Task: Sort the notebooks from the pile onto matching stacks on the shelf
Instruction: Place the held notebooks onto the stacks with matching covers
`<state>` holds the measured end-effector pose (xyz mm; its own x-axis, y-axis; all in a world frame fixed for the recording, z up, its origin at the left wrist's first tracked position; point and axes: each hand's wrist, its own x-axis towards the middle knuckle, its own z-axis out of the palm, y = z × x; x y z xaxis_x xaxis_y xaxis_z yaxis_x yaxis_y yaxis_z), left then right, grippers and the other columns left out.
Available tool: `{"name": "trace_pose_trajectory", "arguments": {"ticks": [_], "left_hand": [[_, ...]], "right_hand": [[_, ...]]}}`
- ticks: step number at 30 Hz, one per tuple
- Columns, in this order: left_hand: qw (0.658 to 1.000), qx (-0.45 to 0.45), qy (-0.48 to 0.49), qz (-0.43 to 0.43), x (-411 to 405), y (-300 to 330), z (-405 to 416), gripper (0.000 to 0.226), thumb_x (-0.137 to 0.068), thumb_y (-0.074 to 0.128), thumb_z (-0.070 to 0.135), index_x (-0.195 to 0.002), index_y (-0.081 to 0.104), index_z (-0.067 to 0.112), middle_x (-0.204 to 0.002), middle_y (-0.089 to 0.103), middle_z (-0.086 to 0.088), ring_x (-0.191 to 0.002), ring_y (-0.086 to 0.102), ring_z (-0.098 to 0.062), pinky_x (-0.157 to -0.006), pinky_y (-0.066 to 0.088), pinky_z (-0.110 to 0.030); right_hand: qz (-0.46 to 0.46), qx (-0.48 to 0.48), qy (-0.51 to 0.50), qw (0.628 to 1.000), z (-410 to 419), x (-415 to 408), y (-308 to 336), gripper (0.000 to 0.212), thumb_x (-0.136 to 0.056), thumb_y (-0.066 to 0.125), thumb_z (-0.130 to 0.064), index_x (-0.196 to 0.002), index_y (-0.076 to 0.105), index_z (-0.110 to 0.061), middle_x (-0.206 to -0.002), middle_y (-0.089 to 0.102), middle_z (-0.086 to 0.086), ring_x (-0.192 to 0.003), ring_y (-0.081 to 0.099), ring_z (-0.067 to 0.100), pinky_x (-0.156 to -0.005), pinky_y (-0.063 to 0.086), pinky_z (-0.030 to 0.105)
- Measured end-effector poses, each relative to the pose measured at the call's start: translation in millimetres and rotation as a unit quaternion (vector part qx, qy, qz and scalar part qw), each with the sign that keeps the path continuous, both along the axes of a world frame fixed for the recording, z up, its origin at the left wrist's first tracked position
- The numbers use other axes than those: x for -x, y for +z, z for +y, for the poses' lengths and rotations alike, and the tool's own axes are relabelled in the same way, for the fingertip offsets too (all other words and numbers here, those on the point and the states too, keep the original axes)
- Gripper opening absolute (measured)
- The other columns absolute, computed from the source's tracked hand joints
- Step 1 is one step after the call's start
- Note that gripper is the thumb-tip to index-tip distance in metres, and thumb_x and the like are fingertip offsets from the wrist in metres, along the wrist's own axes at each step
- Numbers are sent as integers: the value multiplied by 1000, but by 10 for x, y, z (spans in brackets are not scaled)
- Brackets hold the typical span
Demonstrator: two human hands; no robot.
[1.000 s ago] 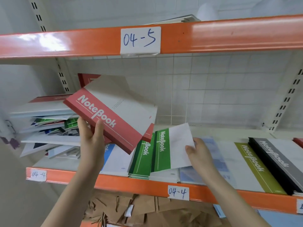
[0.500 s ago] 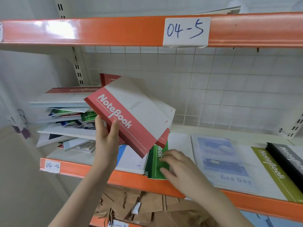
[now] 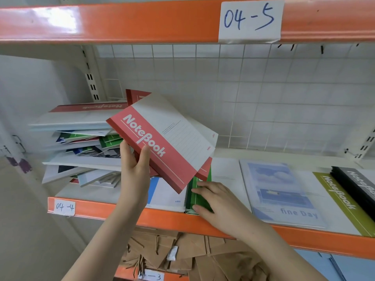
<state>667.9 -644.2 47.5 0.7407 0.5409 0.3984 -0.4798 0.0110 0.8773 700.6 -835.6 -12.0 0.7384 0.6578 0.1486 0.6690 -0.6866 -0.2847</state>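
On the orange shelf [image 3: 101, 208], an untidy notebook pile [image 3: 81, 147] sits left of the left hand [image 3: 135, 169], whose curled fingers grip red notebooks [image 3: 162, 147] held tilted above the shelf. The right hand [image 3: 219, 201] lies flat, fingers spread on the green stack [image 3: 199, 180].

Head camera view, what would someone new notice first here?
Probably the red notebooks held up mid-frame by the left hand, tilted above the shelf. Just below, the right hand rests on the green stack at the shelf's front edge. To the left sits a messy pile of mixed notebooks.
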Motion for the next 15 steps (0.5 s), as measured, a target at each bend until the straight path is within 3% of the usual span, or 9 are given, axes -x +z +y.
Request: {"name": "trace_pose_trajectory", "arguments": {"ticks": [7, 10, 15], "left_hand": [[1000, -3, 7, -2, -10, -1, -12, 21, -101, 42, 11, -107, 48, 30, -96, 58, 8, -89, 57, -12, -67, 53, -26], [1000, -3, 9, 5, 0, -19, -12, 18, -101, 42, 11, -111, 47, 26, -91, 59, 12, -85, 58, -10, -64, 54, -26], [1000, -3, 18, 16, 36, -41, -15, 17, -101, 42, 11, -116, 45, 20, -93, 59, 8, -86, 58, -12, -69, 54, -29]], "right_hand": [[-43, -22, 103, 994, 122, -19, -26, 41, -92, 46, -42, -129, 53, -25, -137, 48, -10, -130, 35, 7, -108, 32, 26], [-18, -65, 97, 993, 151, -31, -47, 25, -93, 52, -34, -116, 57, -24, -127, 52, -11, -123, 37, 4, -106, 34, 25], [-16, -69, 90, 993, 164, -39, -87, 22, -93, 52, -35, -111, 56, -24, -124, 50, -11, -119, 37, 5, -104, 34, 24]]}}
